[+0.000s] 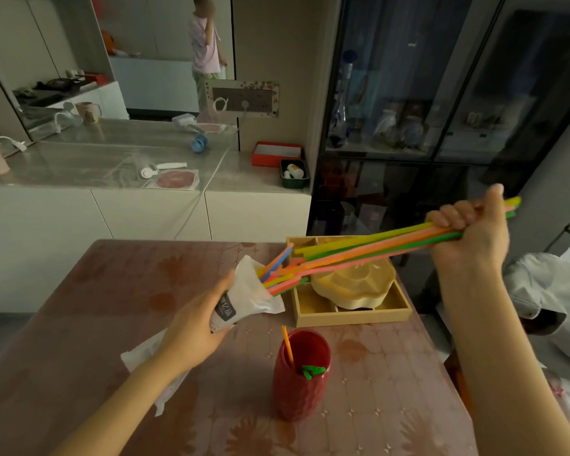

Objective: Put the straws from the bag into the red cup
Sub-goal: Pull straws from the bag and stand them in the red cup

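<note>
the table [89, 317] bears the cup [298, 393], the landmark here. just behind the cup sits a wooden tray [352, 319] with a yellow dish [352, 284] in it. left of the cup and a little behind it, the left hand [191, 330] grips the white bag [247, 297] round its middle. the bag is tilted so its open mouth faces right, probably to steady it for emptying. high to the right of the cup, the right hand [471, 232] is closed in a fist round a bundle of straws [375, 246]. their other ends reach the bag's mouth, over the tray; whether they are inside i cannot tell. the grip suits drawing them out along the bag's length. shorter straws poke from the mouth too. the cup holds an orange straw [288, 345] leaning at its left rim and a green straw [313, 370] bent inside.
</note>
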`<state>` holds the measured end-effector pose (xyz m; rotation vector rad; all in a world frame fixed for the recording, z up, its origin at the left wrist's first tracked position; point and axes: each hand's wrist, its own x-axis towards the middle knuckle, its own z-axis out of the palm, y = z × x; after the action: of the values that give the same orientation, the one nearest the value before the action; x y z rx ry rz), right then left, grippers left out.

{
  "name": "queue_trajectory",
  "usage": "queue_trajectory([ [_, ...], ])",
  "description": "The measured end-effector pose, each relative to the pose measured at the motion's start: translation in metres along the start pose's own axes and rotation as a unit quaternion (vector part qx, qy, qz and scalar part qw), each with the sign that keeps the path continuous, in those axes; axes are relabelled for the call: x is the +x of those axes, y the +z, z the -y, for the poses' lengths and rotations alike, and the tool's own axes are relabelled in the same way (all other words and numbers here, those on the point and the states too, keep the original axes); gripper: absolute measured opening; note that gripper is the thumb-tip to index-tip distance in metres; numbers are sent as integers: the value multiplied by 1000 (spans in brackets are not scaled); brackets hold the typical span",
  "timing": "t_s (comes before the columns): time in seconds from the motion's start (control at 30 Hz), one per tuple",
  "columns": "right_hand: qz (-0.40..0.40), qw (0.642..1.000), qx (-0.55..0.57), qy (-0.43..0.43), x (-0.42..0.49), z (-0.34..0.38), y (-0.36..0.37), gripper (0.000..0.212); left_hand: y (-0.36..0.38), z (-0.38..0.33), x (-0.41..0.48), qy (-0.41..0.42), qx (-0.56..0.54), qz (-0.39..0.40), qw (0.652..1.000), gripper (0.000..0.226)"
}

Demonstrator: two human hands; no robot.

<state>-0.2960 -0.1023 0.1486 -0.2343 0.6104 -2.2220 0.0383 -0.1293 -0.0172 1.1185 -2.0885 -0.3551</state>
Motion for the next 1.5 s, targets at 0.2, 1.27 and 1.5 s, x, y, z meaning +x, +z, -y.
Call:
queue_trajectory([
  [0.2, -57, 998, 33, 20, 8, 24, -40, 44, -7, 16, -11, -47, 11, -8, 999, 106],
  [1.27, 381, 818, -431, -4, -101, -83, -26, 48, -4, 9, -10, -60, -3, -31, 998, 103],
  [1.5, 430, 761, -480, -77, -116, -66, -26, 48, -3, 7, -4, -56, 6, -34, 998, 95],
])
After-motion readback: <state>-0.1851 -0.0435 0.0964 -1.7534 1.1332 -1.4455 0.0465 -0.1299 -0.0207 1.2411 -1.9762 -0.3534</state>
